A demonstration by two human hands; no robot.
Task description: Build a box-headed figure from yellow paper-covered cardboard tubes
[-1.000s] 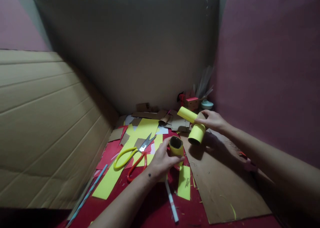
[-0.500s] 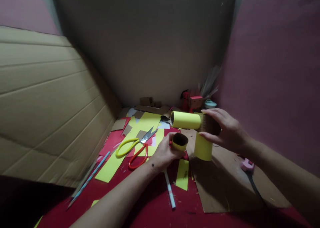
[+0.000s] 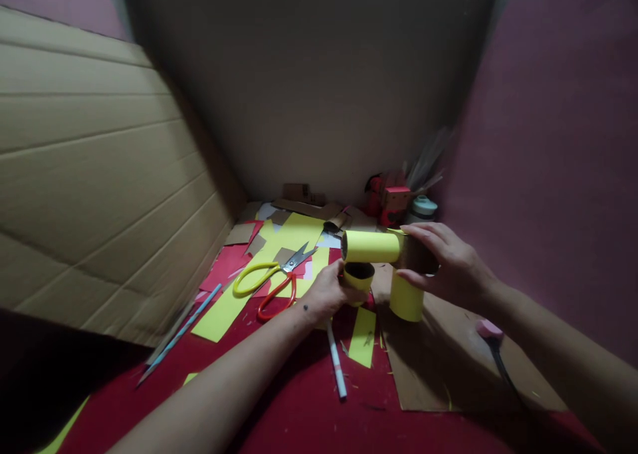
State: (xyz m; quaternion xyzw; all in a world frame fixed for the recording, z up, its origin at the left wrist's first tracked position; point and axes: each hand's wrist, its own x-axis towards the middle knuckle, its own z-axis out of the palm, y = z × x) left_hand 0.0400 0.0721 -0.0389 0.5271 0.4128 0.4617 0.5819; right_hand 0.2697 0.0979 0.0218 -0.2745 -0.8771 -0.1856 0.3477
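Observation:
My left hand (image 3: 326,293) is closed around a short yellow cardboard tube (image 3: 357,282), its dark open end facing up. With thumb and fingers, my right hand (image 3: 451,258) grips a brown cardboard piece (image 3: 413,251). From that piece a yellow paper-covered tube (image 3: 372,246) sticks out sideways to the left, right above the tube in my left hand; whether the two touch I cannot tell. Another yellow tube (image 3: 407,298) stands upright below the brown piece. Just left of my left hand lie scissors (image 3: 279,274) with one yellow and one red handle.
Yellow paper (image 3: 216,318), red paper (image 3: 226,264) and cardboard scraps cover the red table (image 3: 299,414). A white stick (image 3: 336,364), a yellow strip (image 3: 362,338) and a striped straw (image 3: 187,328) lie near my left arm. A brown board (image 3: 448,374) holds a pink-and-black tool (image 3: 491,331). Cardboard (image 3: 100,175) stands left.
The brown piece with its sideways tube has come lower relative to the tube in my left hand, so the sideways tube now overlaps its rim in view. The camera view has shifted slightly.

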